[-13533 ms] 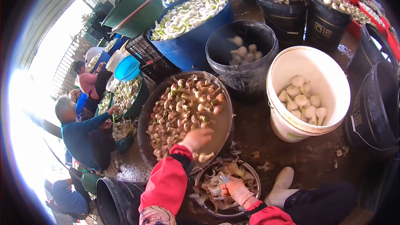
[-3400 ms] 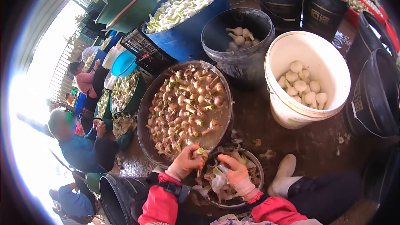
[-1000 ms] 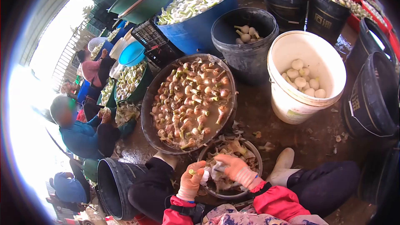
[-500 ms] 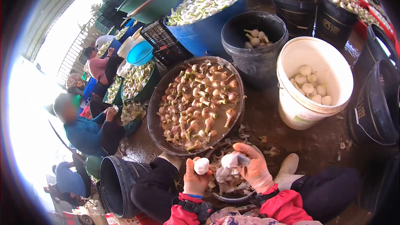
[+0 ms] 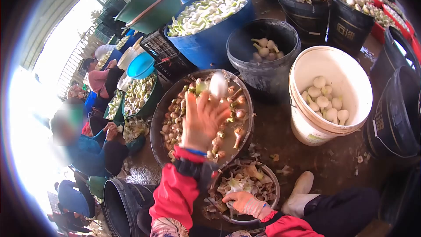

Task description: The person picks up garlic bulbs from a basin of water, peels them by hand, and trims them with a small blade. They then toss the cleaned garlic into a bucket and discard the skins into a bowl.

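Observation:
My left hand (image 5: 202, 120), fingers spread, reaches over a wide tub (image 5: 154, 142) of water with unpeeled garlic bulbs (image 5: 174, 125). Just beyond its fingertips a white garlic bulb (image 5: 218, 85) shows as a blur, apparently out of the hand. Low in front of me, my right hand (image 5: 245, 203) rests on the garlic skins (image 5: 241, 177) heaped in a basin (image 5: 276, 188). Its fingers curl downward, and what they hold, if anything, is hidden. Both hands look gloved.
A white bucket (image 5: 302, 125) of peeled bulbs stands right of the tub, with a black bucket (image 5: 263, 72) behind it. Blue vats (image 5: 206, 48) of garlic are farther back. A co-worker in a teal top (image 5: 90, 153) sits at left near an overturned black bucket (image 5: 120, 202).
My left hand has swung up and forward from the basin to above the tub; its white bulb has left the fingers. My right hand has dropped onto the skins.

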Tool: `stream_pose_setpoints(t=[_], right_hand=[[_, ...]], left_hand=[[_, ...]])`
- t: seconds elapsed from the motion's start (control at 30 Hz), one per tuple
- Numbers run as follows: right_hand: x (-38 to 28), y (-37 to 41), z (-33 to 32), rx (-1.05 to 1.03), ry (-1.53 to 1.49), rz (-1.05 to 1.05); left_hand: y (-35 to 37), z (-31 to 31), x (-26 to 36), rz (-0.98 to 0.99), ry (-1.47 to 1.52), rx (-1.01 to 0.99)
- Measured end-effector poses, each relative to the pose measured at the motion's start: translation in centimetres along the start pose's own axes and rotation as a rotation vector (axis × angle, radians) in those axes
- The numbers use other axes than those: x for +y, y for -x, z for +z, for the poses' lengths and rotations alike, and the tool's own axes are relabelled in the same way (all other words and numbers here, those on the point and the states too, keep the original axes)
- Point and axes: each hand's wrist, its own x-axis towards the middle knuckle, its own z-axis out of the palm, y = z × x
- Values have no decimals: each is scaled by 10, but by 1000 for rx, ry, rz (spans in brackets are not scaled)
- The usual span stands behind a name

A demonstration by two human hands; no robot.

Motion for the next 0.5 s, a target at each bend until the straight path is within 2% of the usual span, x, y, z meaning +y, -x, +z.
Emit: stream_pose_setpoints(t=[0.03, 0.07, 0.1, 0.13, 0.17, 0.2, 0.23, 0.27, 0.3, 0.33, 0.37, 0.4, 0.43, 0.5], right_hand=[[-3, -1, -2, 27, -17, 30], [-16, 3, -9, -11, -91, 161], [-2, -6, -6, -9, -99, 159], [25, -18, 2, 125, -59, -116], [40, -24, 5, 263, -17, -387], [42, -25, 3, 273, -28, -382], [39, -25, 0, 245, -73, -325], [37, -25, -3, 220, -116, -269], [33, -24, -4, 235, -122, -264], [29, -23, -5, 244, -157, -197], [26, -21, -6, 254, -189, -132], [43, -32, 1, 333, -159, -254], [40, -30, -3, 347, -156, -256], [36, -26, -4, 351, -331, -147]], left_hand=[[-9, 18, 5, 29, -77, -14], [-20, 17, 5, -70, -289, -13], [-32, 10, 2, -169, -502, -15], [-39, -15, -12, -313, -827, -18], [-55, -65, -33, -176, -1651, -479], [-58, -143, -75, 536, -1903, -826], [-35, -114, -78, -289, -1961, -503], [-28, -138, -96, -521, -2096, -548], [-16, -153, -105, -605, -2116, -577], [-5, -169, -116, -605, -2194, -564], [-4, -180, -125, -762, -2175, -469], [-3, -192, -127, -837, -2090, -391], [0, -182, -114, -750, -2059, -412], [6, -163, -85, -851, -1812, -171]])
